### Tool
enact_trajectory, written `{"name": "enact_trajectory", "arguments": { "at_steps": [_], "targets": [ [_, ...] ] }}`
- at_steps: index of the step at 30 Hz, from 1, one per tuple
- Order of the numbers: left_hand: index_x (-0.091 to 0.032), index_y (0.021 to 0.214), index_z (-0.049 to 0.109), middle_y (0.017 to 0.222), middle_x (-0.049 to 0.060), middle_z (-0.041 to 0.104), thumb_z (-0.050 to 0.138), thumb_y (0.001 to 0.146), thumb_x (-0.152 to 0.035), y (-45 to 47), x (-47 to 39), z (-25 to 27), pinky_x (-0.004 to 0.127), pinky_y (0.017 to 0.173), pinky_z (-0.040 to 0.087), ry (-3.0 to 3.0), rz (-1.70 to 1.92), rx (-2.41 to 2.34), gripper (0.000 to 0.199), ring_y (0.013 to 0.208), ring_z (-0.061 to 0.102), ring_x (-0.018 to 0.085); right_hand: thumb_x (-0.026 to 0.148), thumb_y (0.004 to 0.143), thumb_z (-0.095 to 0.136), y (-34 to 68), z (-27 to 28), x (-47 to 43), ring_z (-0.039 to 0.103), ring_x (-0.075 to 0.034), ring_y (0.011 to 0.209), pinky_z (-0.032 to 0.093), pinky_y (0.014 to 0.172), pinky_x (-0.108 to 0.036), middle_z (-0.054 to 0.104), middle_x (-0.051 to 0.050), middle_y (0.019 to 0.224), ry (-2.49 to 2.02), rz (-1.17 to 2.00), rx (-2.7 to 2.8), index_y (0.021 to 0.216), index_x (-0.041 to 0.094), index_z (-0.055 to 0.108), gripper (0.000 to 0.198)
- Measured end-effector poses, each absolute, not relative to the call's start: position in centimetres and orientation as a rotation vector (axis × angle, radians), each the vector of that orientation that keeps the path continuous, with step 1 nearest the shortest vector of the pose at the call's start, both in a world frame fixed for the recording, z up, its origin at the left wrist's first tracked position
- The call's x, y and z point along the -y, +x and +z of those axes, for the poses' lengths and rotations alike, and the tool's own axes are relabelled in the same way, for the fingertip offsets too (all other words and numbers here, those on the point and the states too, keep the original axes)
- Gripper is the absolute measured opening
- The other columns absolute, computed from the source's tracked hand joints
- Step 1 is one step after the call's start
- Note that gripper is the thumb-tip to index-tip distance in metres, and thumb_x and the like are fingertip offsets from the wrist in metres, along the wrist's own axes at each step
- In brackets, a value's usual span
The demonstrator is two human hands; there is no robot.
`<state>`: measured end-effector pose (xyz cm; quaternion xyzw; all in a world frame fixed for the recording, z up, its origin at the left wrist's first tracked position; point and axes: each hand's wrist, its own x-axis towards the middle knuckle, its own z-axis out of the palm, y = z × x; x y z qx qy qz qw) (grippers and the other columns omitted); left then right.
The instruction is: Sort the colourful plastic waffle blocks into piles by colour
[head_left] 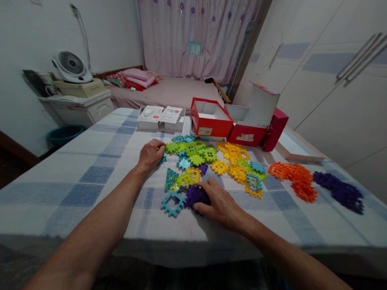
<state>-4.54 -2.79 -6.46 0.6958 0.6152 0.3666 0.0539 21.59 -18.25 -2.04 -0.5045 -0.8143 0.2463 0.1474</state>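
Plastic interlocking building pieces in several colours lie spread on the table. My right hand (218, 201) has its thumb and fingers around some dark purple interlocking pieces (191, 197) near the front. Touching these is a light blue square frame piece (172, 203), and a blue triangular piece (171, 178) lies farther back. At the left edge of the pile, my left hand (151, 153) is closed, its fingertips beside the green interlocking pieces (191, 149); whatever it pinches is hidden. Yellow interlocking pieces (236, 157) spread to the right of the green ones.
Orange pieces (295, 178) and a separate purple heap (339, 191) lie at the right. Behind the pile stand a white box (151, 125), an open red box (213, 125) and another red box (247, 134). A shallow tray (302, 155) lies at the back right on the checked tablecloth (87, 188).
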Motion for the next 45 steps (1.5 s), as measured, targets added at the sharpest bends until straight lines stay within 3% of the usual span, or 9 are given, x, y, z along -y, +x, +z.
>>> {"name": "enact_trajectory", "arguments": {
  "at_steps": [4, 8, 12, 16, 27, 30, 36, 39, 45],
  "targets": [
    [-0.017, 0.090, 0.072, 0.098, 0.006, 0.070, 0.043, 0.078, -0.026, -4.5, 2.9, -6.4, 0.027, 0.081, 0.049, 2.120, 1.104, -1.872, 0.033, 0.085, 0.064, 0.018, 0.026, 0.072, 0.067, 21.5, -2.0, 18.7, 0.051, -0.023, 0.097, 0.040, 0.084, -0.035, 0.055, -0.008, 0.104, -1.515, 0.708, 2.226, 0.105, 0.018, 0.050, 0.037],
    [-0.017, 0.090, 0.072, 0.098, 0.007, 0.070, 0.043, 0.078, -0.025, -4.4, 2.9, -6.3, 0.026, 0.081, 0.049, 2.122, 1.095, -1.878, 0.033, 0.086, 0.064, 0.018, 0.027, 0.078, 0.061, 21.8, -1.8, 19.1, 0.054, -0.020, 0.091, 0.040, 0.081, -0.033, 0.059, -0.005, 0.100, -1.515, 0.874, 2.084, 0.114, 0.019, 0.045, 0.040],
    [-0.017, 0.090, 0.072, 0.098, 0.007, 0.070, 0.044, 0.078, -0.025, -4.4, 2.9, -6.2, 0.027, 0.082, 0.049, 2.128, 1.084, -1.886, 0.032, 0.086, 0.064, 0.019, 0.033, 0.088, 0.051, 21.5, -1.3, 18.9, 0.055, -0.017, 0.085, 0.040, 0.076, -0.030, 0.060, -0.003, 0.093, -1.472, 0.936, 2.014, 0.107, 0.020, 0.049, 0.023],
    [-0.016, 0.089, 0.072, 0.098, 0.007, 0.071, 0.043, 0.078, -0.026, -4.4, 3.0, -6.2, 0.028, 0.084, 0.049, 2.138, 1.083, -1.887, 0.033, 0.087, 0.064, 0.019, 0.029, 0.086, 0.053, 20.1, -1.7, 18.5, 0.052, -0.017, 0.086, 0.039, 0.075, -0.029, 0.056, -0.004, 0.094, -1.428, 0.781, 2.179, 0.093, 0.019, 0.049, 0.013],
    [-0.017, 0.088, 0.072, 0.098, 0.007, 0.071, 0.042, 0.078, -0.026, -4.5, 2.9, -6.3, 0.027, 0.083, 0.049, 2.156, 1.089, -1.880, 0.033, 0.087, 0.065, 0.019, 0.023, 0.078, 0.062, 19.0, -2.3, 19.2, 0.050, -0.018, 0.083, 0.040, 0.074, -0.030, 0.054, -0.003, 0.093, -1.401, 0.707, 2.172, 0.090, 0.019, 0.046, 0.021],
    [-0.017, 0.089, 0.072, 0.098, 0.006, 0.070, 0.042, 0.078, -0.027, -4.5, 2.9, -6.3, 0.025, 0.083, 0.049, 2.151, 1.082, -1.878, 0.033, 0.087, 0.064, 0.018, 0.023, 0.080, 0.061, 20.3, -1.8, 19.4, 0.052, -0.017, 0.083, 0.042, 0.074, -0.030, 0.055, -0.002, 0.090, -1.373, 0.712, 2.104, 0.094, 0.020, 0.047, 0.020],
    [-0.018, 0.088, 0.070, 0.100, 0.007, 0.070, 0.041, 0.076, -0.030, -4.4, 3.1, -5.8, 0.029, 0.085, 0.049, 2.131, 1.035, -1.877, 0.033, 0.087, 0.064, 0.020, 0.018, 0.084, 0.052, 23.8, -2.1, 19.3, 0.052, -0.023, 0.100, 0.042, 0.089, -0.037, 0.054, -0.011, 0.107, -1.467, 0.306, 2.109, 0.110, 0.017, 0.047, 0.027],
    [-0.021, 0.085, 0.068, 0.101, 0.005, 0.070, 0.042, 0.074, -0.034, -4.8, 3.3, -5.9, 0.034, 0.086, 0.050, 2.123, 1.024, -1.880, 0.031, 0.084, 0.064, 0.021, 0.018, 0.085, 0.046, 24.4, -2.5, 19.8, 0.053, -0.023, 0.100, 0.043, 0.090, -0.038, 0.056, -0.012, 0.108, -1.508, 0.336, 2.232, 0.114, 0.016, 0.048, 0.029],
    [-0.035, 0.075, 0.062, 0.094, -0.008, 0.069, 0.043, 0.074, -0.045, -5.2, 3.1, -5.7, 0.042, 0.087, 0.049, 2.118, 0.991, -1.908, 0.021, 0.082, 0.063, 0.023, 0.022, 0.087, 0.042, 29.3, -0.7, 20.0, 0.054, -0.019, 0.106, 0.042, 0.096, -0.034, 0.058, -0.009, 0.117, -1.530, 0.325, 1.868, 0.122, 0.018, 0.046, 0.036]
  ]
}}
